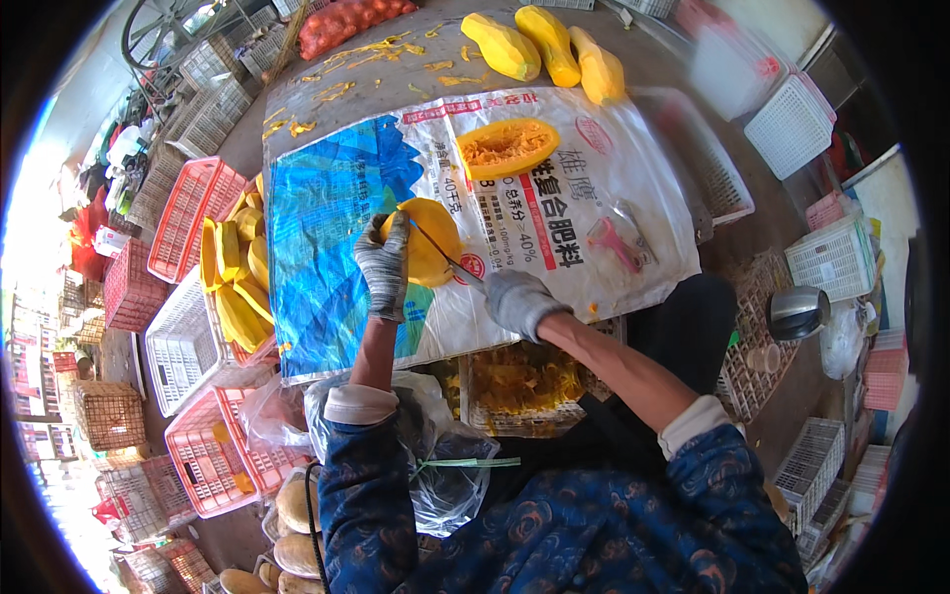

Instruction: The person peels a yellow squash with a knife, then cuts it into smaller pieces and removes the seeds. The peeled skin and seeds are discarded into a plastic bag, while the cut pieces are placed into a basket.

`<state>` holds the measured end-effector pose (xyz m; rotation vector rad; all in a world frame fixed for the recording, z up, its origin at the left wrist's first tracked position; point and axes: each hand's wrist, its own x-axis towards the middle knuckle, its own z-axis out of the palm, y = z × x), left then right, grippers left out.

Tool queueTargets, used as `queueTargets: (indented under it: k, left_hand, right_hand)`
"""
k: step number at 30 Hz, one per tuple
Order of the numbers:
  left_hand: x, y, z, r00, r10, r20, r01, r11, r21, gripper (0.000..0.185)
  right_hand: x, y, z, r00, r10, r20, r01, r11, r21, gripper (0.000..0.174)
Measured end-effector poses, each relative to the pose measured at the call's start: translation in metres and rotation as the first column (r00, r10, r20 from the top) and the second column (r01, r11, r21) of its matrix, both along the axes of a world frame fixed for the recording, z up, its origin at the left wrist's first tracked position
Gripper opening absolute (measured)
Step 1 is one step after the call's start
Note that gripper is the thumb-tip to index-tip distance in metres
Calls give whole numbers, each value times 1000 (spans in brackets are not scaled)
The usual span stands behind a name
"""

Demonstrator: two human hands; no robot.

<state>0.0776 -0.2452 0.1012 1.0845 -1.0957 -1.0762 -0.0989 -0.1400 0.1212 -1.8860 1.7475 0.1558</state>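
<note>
A peeled yellow squash piece (430, 241) lies on a printed plastic sack (334, 178) spread over the table. My gloved left hand (384, 256) grips the squash at its left side. In my gloved right hand (519, 301) is a knife (464, 273), whose blade lies across the squash; how deep it sits in the flesh I cannot tell. Beyond them rests a squash half (510, 145), its stringy orange inside facing up. A pink peeler (616, 243) lies right of my hands on the sack. Several whole peeled squashes (549, 48) stand at the table's far edge.
Cut squash pieces (237, 260) fill a crate at the left, beside a white plastic crate (185, 349). Peelings (378, 52) are scattered on the far tabletop near a red net bag (349, 26). Below the near edge, a crate (519, 423) holds orange scraps. A metal kettle (798, 313) stands right.
</note>
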Motion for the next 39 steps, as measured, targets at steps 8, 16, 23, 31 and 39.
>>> queueTargets:
  k: [8,16,23,31,39]
  left_hand:
    - [8,11,-4,984,-68,-165,57,996,-69,17]
    - [33,46,-1,995,-56,-83,48,995,-88,22]
    - [28,117,2,982,86,-170,-76,995,63,45]
    - [33,170,-20,491,-12,-871,493,828,266,42]
    - [15,154,-96,710,38,-703,515,652,556,30]
  right_hand:
    - [22,-33,-47,998,-37,46,43,991,-130,22]
    - [-2,-47,-34,988,-9,156,30,991,-133,29]
    - [-50,-38,-38,890,-106,443,92,994,53,35]
    - [-46,-31,-62,893,-103,437,154,985,-82,32]
    - [-30,65,-57,930,-65,361,243,847,-473,19]
